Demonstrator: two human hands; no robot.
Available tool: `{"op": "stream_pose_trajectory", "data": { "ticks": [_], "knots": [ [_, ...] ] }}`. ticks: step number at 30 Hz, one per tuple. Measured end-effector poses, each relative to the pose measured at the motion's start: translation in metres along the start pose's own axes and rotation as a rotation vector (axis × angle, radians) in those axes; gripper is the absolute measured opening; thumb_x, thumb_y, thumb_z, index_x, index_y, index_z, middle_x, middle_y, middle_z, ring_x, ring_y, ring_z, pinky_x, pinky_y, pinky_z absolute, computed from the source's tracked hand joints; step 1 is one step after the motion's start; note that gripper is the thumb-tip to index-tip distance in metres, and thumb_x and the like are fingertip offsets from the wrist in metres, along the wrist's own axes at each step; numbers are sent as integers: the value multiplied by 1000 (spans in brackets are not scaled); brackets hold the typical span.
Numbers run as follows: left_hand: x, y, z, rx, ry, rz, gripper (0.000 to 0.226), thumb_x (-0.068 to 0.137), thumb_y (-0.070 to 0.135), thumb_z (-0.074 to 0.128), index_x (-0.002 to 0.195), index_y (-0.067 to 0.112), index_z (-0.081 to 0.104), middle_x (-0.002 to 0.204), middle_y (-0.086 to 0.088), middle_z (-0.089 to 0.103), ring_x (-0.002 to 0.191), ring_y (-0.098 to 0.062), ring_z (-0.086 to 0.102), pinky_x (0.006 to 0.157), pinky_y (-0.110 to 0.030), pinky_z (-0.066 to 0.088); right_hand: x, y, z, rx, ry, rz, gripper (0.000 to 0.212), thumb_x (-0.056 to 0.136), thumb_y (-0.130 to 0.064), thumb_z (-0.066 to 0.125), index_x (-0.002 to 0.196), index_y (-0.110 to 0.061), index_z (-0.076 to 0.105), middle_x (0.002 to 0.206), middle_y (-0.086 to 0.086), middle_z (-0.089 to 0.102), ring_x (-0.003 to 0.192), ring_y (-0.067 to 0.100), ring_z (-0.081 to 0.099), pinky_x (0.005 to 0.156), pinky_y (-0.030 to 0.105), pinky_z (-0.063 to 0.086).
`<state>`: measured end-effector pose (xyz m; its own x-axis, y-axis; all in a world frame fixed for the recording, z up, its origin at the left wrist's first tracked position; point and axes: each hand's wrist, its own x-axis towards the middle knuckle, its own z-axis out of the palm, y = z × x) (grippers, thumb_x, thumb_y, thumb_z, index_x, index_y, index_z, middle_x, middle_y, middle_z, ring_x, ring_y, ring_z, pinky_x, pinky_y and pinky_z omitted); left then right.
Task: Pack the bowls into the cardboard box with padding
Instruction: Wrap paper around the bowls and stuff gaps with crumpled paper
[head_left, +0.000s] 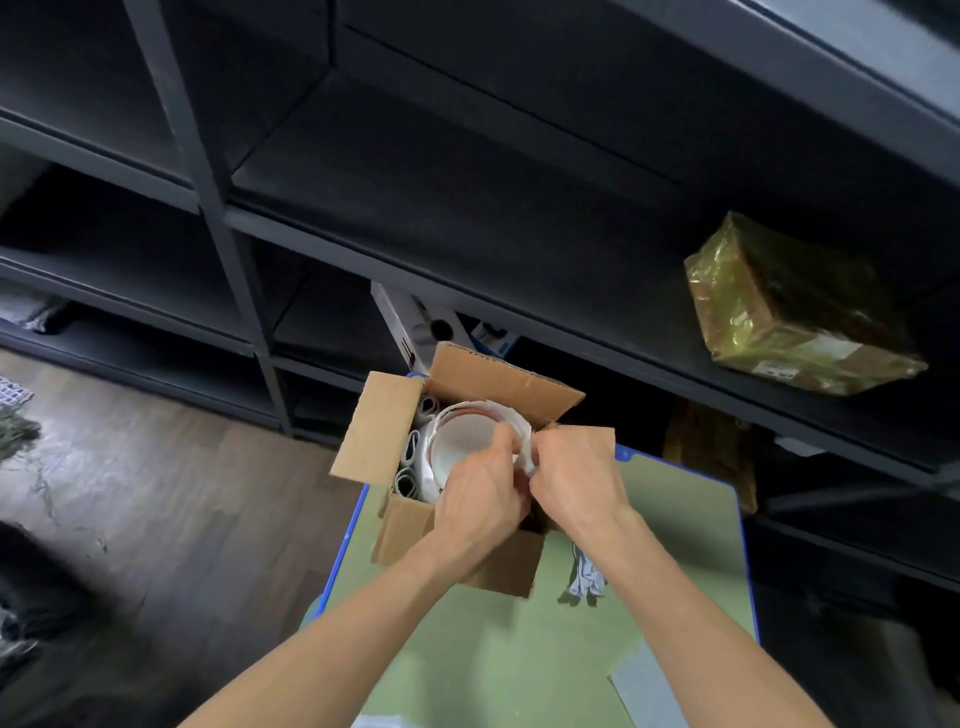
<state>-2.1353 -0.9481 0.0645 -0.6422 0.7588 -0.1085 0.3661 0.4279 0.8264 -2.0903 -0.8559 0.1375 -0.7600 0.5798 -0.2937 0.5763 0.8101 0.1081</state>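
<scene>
Bowl (460, 440) in cardboard box (501, 566), hands at its rim
Left hand (480, 501) and right hand (576, 475) pinch white paper wrap (519, 423) at the bowl's right edge; fingers curled.

Blue-rimmed green table (675, 519) carries the open cardboard box (506, 564), a crumpled paper scrap (587, 577) and a grey sheet (649, 686)

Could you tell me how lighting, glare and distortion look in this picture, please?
Head view: dim shelving, its lines skewed by the wide lens; glare on the floor and the wrapped parcel; the bowl, left hand and right hand look slightly soft.
</scene>
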Motion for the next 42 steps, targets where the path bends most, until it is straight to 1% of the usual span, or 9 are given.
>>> {"op": "stream_pose_trajectory", "data": {
  "ticks": [5, 10, 16, 21, 25, 29, 32, 35, 42],
  "knots": [
    [0, -4, 3, 6, 5, 42, 33, 80, 15, 52, 108, 21, 34, 68, -6, 60, 65, -38, 55, 56, -46, 46, 4, 3, 3, 3, -18, -1, 9, 86, -14, 58, 78, -16, 55, 80, 3, 60, 86, 27, 62, 61, 33, 39],
    [-1, -1, -1, 32, 30, 65, 57, 84, 9, 50, 130, 33, 29, 67, -3, 52, 61, -32, 53, 51, -38, 36, 1, 16, -4, 61, -6, 1, 18, 83, -15, 54, 83, -14, 72, 81, 5, 63, 74, 27, 52, 61, 32, 41],
    [6, -8, 3, 99, -91, 74, 20, 88, 15, 49, 103, 21, 61, 90, -6, 55, 79, -35, 61, 66, -43, 52, -9, 13, 2, -133, -53, -126, 23, 95, -22, 49, 104, -17, 70, 109, 7, 53, 98, 32, 57, 64, 35, 36],
    [4, -9, 4, 92, -65, 74, 22, 85, 9, 53, 103, 14, 64, 93, -7, 57, 81, -33, 59, 68, -47, 52, -7, 12, -2, -279, -134, -157, 24, 93, -28, 54, 111, -21, 67, 119, 1, 49, 99, 29, 60, 61, 35, 32],
    [0, -6, 1, 100, -53, 98, 21, 84, 4, 49, 99, 11, 61, 87, -6, 52, 77, -36, 57, 66, -48, 48, 1, 6, -11, -378, -206, -235, 18, 93, -24, 55, 105, -17, 67, 100, -1, 38, 91, 22, 52, 60, 35, 32],
    [3, -5, -1, 95, -60, 84, 34, 82, 2, 48, 111, 13, 62, 85, -2, 46, 79, -36, 57, 66, -43, 45, 8, 7, -4, -403, -231, -320, 21, 92, -25, 55, 109, -17, 64, 107, -1, 44, 103, 21, 51, 50, 31, 13],
    [3, -4, -2, 79, -71, 70, 45, 82, 0, 44, 122, 15, 62, 91, -7, 51, 84, -37, 57, 72, -44, 47, 11, 16, 5, -346, -175, -371, 24, 91, -32, 54, 107, -19, 66, 110, -1, 55, 107, 23, 52, 61, 30, 27],
    [3, -6, 0, 73, -66, 58, 30, 90, 8, 45, 114, 15, 63, 97, -8, 56, 86, -35, 59, 73, -43, 46, 5, 27, 2, -214, -97, -368, 26, 86, -42, 55, 102, -25, 68, 103, -4, 62, 104, 22, 55, 75, 35, 48],
    [3, -6, 0, 20, -76, 40, 30, 95, 19, 45, 116, 22, 65, 104, -6, 60, 92, -30, 62, 79, -46, 52, 1, 42, 11, -6, -1, -330, 9, 86, -33, 58, 90, -26, 62, 95, -8, 59, 97, 15, 54, 63, 33, 42]
  ]
}}
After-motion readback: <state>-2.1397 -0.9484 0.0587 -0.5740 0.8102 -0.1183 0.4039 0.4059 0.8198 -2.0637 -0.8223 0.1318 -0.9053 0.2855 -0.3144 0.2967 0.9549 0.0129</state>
